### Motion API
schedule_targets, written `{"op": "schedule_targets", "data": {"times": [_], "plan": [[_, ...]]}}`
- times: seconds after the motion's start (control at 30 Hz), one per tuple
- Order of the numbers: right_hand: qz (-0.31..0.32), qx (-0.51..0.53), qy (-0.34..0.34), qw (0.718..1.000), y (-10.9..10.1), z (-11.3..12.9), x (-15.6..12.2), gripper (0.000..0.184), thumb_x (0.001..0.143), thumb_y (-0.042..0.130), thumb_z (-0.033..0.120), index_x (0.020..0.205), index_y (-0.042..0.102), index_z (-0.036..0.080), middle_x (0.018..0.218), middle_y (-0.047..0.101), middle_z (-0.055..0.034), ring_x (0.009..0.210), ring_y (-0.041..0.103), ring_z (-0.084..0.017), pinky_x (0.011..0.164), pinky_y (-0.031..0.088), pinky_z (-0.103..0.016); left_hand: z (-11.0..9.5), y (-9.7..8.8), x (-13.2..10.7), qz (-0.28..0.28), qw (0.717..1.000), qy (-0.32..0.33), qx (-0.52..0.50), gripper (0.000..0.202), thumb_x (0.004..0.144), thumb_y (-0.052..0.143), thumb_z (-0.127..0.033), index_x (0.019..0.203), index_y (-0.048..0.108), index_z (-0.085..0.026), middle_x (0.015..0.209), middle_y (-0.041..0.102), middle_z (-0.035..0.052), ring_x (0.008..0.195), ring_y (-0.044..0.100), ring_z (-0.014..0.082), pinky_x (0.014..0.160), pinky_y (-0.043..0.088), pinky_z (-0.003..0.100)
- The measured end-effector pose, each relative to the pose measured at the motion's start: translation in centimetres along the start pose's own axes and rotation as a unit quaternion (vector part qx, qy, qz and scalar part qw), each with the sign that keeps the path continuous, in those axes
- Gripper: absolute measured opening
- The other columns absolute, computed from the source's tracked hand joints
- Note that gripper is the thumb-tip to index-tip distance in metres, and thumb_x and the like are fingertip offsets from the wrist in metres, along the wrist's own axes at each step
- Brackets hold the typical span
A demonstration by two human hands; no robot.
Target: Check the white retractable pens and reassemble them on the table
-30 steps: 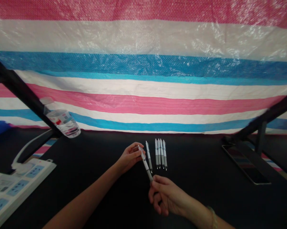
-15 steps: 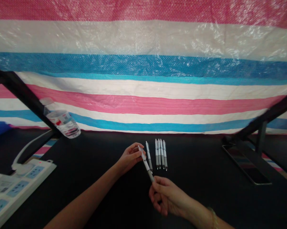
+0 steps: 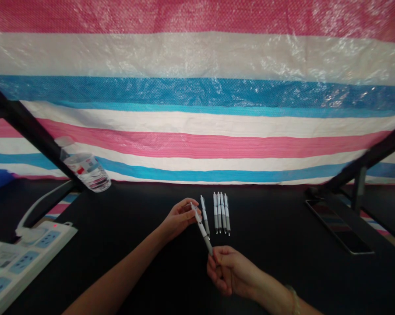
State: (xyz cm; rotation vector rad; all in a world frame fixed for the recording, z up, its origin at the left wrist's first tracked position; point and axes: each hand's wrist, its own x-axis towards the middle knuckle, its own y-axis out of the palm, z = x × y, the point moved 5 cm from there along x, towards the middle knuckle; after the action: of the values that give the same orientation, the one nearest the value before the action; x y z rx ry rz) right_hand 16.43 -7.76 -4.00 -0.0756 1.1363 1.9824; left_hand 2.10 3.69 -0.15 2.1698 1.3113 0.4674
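A white and grey pen [image 3: 201, 228] is held slanted above a black table [image 3: 276, 232]. My left hand [image 3: 179, 217] pinches its upper white end. My right hand [image 3: 228, 270] pinches its lower grey end, with the other fingers curled. Just behind, one more pen [image 3: 204, 215] lies alone on the table. To its right lie three pens [image 3: 221, 212] side by side, all pointing away from me.
A white power strip [image 3: 23, 258] sits at the left edge. A tilted water bottle [image 3: 86, 168] rests by a black frame bar. A dark phone [image 3: 338, 225] lies at the right near another black bar. A striped tarp [image 3: 197, 109] hangs behind the table.
My right hand has shifted slightly right and down along the pen's grey end. The left hand and the pens on the table stay as they were.
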Motion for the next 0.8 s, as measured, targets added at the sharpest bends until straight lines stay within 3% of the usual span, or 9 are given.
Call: {"op": "schedule_targets", "data": {"times": [0.13, 0.33, 0.57, 0.7, 0.8], "plan": [[-0.006, 0.007, 0.005, 1.0, 0.0, 0.1, 0.0, 0.037, 0.078, 0.077, 0.045, 0.074, 0.056, 0.015, 0.059, 0.06, -0.0003, 0.037, 0.05, -0.008, 0.035, 0.028, -0.016, 0.0, 0.2, -0.1, -0.016, 1.0, 0.002, 0.001, 0.029, 0.073, 0.086, -0.023, 0.096, 0.07, -0.016, 0.079, 0.07, 0.0036, 0.075, 0.067, 0.0157, 0.076, 0.054, 0.029], [-0.03, 0.043, -0.008, 0.999, 0.4, 0.8, -0.3, 0.037, 0.083, 0.072, 0.05, 0.084, 0.058, 0.015, 0.067, 0.064, -0.0009, 0.047, 0.056, -0.009, 0.045, 0.037, -0.02, 0.1, 0.8, -0.2, -0.036, 0.999, 0.021, 0.016, 0.036, 0.073, 0.086, -0.026, 0.105, 0.072, -0.016, 0.086, 0.069, 0.004, 0.075, 0.068, 0.0162, 0.076, 0.055, 0.031], [-0.005, 0.039, -0.024, 0.999, 0.3, 0.5, -0.1, 0.038, 0.076, 0.081, 0.044, 0.074, 0.056, 0.014, 0.059, 0.061, -0.0007, 0.045, 0.052, -0.009, 0.047, 0.038, -0.022, 0.7, 1.0, -0.4, -0.056, 0.998, 0.015, 0.019, 0.043, 0.068, 0.089, -0.027, 0.107, 0.073, -0.014, 0.076, 0.069, 0.0023, 0.07, 0.068, 0.0161, 0.072, 0.055, 0.031], [-0.012, 0.021, -0.046, 0.999, 0.5, 0.7, -0.1, 0.039, 0.083, 0.074, 0.049, 0.08, 0.062, 0.011, 0.064, 0.065, -0.0041, 0.049, 0.057, -0.011, 0.049, 0.039, -0.022, 0.5, 1.1, -0.6, -0.091, 0.995, 0.024, 0.018, 0.054, 0.069, 0.088, -0.024, 0.119, 0.066, -0.019, 0.077, 0.07, 0.0014, 0.069, 0.069, 0.0159, 0.071, 0.056, 0.03], [-0.011, -0.046, -0.074, 0.996, 0.8, 1.7, -0.3, 0.046, 0.085, 0.069, 0.054, 0.097, 0.065, 0.009, 0.071, 0.068, -0.0065, 0.051, 0.06, -0.012, 0.051, 0.04, -0.023, 0.0, 1.1, -0.7, -0.115, 0.992, 0.037, 0.023, 0.069, 0.072, 0.086, -0.022, 0.133, 0.054, -0.025, 0.079, 0.07, -0.0002, 0.067, 0.068, 0.014, 0.067, 0.055, 0.027]]}}
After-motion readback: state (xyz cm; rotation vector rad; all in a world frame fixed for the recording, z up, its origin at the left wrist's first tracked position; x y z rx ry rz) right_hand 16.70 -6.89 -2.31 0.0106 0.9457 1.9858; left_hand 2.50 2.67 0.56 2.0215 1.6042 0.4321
